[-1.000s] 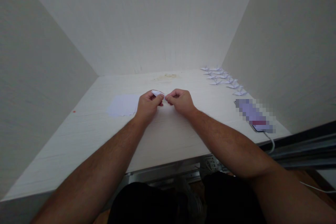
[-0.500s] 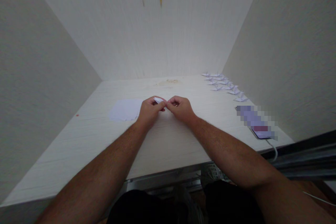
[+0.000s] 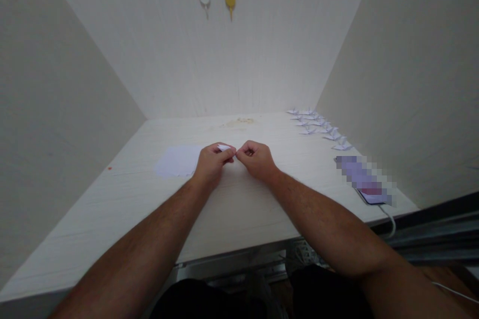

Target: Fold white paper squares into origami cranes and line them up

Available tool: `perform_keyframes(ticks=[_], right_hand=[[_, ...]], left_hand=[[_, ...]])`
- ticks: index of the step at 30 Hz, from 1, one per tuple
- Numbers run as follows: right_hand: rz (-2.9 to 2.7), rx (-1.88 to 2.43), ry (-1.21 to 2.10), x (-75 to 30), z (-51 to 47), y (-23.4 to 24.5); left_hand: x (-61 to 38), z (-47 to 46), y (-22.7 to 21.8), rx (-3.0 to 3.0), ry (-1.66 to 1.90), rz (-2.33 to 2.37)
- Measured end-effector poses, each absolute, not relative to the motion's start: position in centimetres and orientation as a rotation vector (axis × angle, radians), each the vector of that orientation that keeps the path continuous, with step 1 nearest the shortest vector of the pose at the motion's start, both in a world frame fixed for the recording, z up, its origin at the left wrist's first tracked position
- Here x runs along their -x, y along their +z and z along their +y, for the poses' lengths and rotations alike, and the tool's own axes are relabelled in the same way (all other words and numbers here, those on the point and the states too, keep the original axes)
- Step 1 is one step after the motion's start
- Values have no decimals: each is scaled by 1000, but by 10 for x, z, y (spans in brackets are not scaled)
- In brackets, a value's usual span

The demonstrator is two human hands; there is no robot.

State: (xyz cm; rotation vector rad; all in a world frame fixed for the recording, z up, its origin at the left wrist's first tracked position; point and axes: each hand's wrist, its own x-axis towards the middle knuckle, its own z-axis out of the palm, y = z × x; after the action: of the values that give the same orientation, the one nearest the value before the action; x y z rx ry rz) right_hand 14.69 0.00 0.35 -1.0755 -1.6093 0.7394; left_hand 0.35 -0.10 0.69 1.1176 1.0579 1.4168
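My left hand [image 3: 211, 163] and my right hand [image 3: 256, 159] meet at the middle of the white desk [image 3: 239, 204]. Both are closed in a pinch on a small folded piece of white paper [image 3: 224, 147], of which only a corner shows above my left fingers. My knuckles rest close to the desk top. A stack of flat white paper sheets [image 3: 178, 160] lies just left of my left hand.
Several small folded paper figures [image 3: 318, 125] stand in a row along the right wall. A phone [image 3: 364, 179] with a white cable lies near the desk's right front edge. Two hooks, one white and one yellow [image 3: 229, 0], hang on the back wall.
My hands have stayed together on the paper, with only small finger shifts. The view has tilted upwards a little, so everything sits lower in the picture.
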Motion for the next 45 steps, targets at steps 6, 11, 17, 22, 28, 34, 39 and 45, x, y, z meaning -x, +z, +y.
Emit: perform_keyframes(ticks=[6,11,17,22,28,34,39,45], right_hand=[[-1616,1111,734,-148,1,2],[-1593,1133,732,-148,3,-1],[-1589,1103,774,-147,0,-1],[-1590,1118,763,-147,2,-1],[-1589,1111,857,-149,1,1],[-1612,1131,824,-151,3,2],[-1660,1104,761,-150,3,-2],[-1756,1119,634,-151,4,-3]], left_hand=[[-1,0,4,-1204,1388,1120],[0,0,3,-1203,1347,1136],[-1,1,3,-1195,1409,1167],[-1,0,7,-1284,1404,1252],[1,-2,12,-1377,1390,1342],[0,-4,14,-1415,1363,1360],[1,-5,17,-1490,1291,1381],[4,-2,13,-1539,1218,1338]])
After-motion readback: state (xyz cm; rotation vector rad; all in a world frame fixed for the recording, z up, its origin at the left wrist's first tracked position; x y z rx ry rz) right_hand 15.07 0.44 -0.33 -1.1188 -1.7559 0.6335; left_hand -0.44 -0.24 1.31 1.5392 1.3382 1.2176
